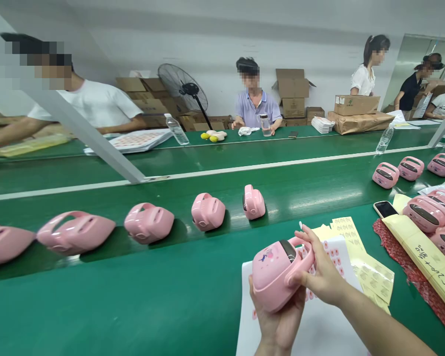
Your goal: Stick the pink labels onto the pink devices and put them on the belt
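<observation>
My left hand (278, 316) cups a pink plastic handled device (272, 277) from below. My right hand (319, 267) wraps around the device's curved handle, and a small white tip shows above its fingers. The device has a dark oval window and a small printed picture on its face. Beneath both hands lies a white sheet of round red-and-white stickers (319, 331). Yellow printed sticker sheets (371, 272) spread out to the right of my right hand.
Several pink devices (207, 211) stand in a row on the green conveyor belt (178, 198). A phone (385, 209), a yellow envelope (426, 262) and a pile of pink devices (426, 212) lie to the right. Co-workers (252, 96) sit and stand beyond.
</observation>
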`<state>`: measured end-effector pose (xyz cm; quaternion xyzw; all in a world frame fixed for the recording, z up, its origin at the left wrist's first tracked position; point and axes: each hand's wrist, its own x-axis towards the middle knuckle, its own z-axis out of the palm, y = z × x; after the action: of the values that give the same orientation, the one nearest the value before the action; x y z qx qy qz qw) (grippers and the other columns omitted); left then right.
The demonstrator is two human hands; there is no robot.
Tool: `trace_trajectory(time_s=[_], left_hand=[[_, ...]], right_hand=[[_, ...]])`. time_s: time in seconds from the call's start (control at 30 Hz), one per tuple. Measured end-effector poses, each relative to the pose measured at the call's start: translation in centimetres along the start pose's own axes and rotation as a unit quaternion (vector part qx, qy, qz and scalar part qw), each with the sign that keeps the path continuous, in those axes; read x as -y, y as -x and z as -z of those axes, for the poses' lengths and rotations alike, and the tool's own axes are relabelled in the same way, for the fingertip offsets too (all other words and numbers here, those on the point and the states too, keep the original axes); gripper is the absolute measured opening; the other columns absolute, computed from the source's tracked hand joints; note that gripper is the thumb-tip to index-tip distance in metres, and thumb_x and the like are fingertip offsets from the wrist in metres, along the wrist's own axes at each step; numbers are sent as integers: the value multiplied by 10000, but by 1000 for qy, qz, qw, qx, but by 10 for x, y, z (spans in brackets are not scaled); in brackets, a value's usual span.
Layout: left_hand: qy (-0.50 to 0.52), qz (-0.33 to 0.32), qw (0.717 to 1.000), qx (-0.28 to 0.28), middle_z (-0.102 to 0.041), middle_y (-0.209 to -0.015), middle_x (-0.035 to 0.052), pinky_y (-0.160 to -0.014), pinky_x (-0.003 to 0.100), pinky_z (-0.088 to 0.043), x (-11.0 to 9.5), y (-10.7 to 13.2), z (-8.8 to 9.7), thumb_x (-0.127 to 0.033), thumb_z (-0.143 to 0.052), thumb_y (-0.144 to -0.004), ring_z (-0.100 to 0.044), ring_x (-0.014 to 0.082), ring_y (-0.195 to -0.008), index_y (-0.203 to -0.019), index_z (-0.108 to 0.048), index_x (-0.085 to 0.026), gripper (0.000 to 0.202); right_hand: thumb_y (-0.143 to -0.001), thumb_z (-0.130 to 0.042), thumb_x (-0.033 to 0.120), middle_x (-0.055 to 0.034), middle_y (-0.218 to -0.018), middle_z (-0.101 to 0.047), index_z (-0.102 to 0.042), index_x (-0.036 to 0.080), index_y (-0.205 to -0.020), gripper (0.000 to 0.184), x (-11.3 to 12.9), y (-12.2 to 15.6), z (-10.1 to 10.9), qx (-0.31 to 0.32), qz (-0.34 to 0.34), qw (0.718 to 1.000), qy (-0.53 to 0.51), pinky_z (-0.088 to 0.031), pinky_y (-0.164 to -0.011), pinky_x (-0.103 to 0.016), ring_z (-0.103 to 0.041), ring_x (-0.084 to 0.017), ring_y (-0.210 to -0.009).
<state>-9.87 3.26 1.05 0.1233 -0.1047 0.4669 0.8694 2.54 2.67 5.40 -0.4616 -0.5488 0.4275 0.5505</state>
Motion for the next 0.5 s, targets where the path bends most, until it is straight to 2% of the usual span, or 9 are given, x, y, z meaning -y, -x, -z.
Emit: trace_trajectory(time_s=[0.1, 0.17, 0.23, 0.3, 0.37, 0.43, 0.5], left_hand=[[-45, -22, 998, 23, -540, -1277, 130, -1037, 435, -298, -9, 2, 3, -569, -338, -853, -441, 267, -1218, -1241, -513, -196, 566], [-74, -37, 997, 7, -561, -1257, 117, -1005, 483, -334, -18, 4, 10, -573, -447, -807, -453, 304, -1202, -1259, -490, -238, 565], [-107, -49, 992, -50, -604, -1208, 85, -965, 475, -389, -29, 6, 22, -556, -562, -746, -496, 315, -1160, -1270, -470, -286, 596], [-161, -68, 976, -128, -654, -1125, 47, -911, 419, -452, -38, 8, 36, -486, -696, -656, -564, 297, -1077, -1249, -486, -314, 653], [-240, -93, 945, -202, -696, -1005, 11, -816, 336, -513, -42, 8, 47, -364, -780, -591, -641, 245, -929, -1182, -547, -318, 638], [-333, -114, 899, -260, -706, -924, -2, -694, 271, -542, -38, 7, 53, -294, -773, -613, -669, 191, -759, -1100, -606, -301, 515], [-442, -110, 849, -267, -707, -844, 14, -586, 241, -536, -30, 7, 53, -301, -725, -668, -650, 171, -632, -1000, -662, -265, 341]], right_hand=[[-755, -624, 409, -119, -1392, -380, -286, 268, -1332, 683, -6, -2, 7, 26, -32, 995, -90, -347, -1005, -440, -365, -230, -1279], [-731, -649, 402, -128, -1309, -484, -306, 257, -1304, 684, -5, -5, 12, 62, -108, 983, -137, -431, -930, -429, -497, -231, -1174], [-727, -641, 366, -98, -1083, -637, -307, 230, -1278, 658, -2, -12, 14, 88, -183, 966, -160, -528, -767, -401, -644, -211, -931], [-749, -586, 299, -32, -858, -687, -325, 208, -1236, 560, 1, -23, 16, 74, -227, 960, -145, -554, -583, -335, -670, -172, -688], [-770, -504, 212, 0, -785, -686, -348, 204, -1199, 456, 4, -41, 18, 31, -227, 971, -69, -530, -481, -275, -645, -143, -582], [-781, -427, 137, 2, -799, -691, -346, 203, -1205, 437, 5, -67, 22, -23, -192, 979, 67, -521, -475, -260, -637, -134, -574], [-782, -400, 90, -6, -827, -694, -323, 197, -1250, 487, 3, -100, 30, -83, -150, 963, 206, -532, -563, -281, -645, -144, -645]])
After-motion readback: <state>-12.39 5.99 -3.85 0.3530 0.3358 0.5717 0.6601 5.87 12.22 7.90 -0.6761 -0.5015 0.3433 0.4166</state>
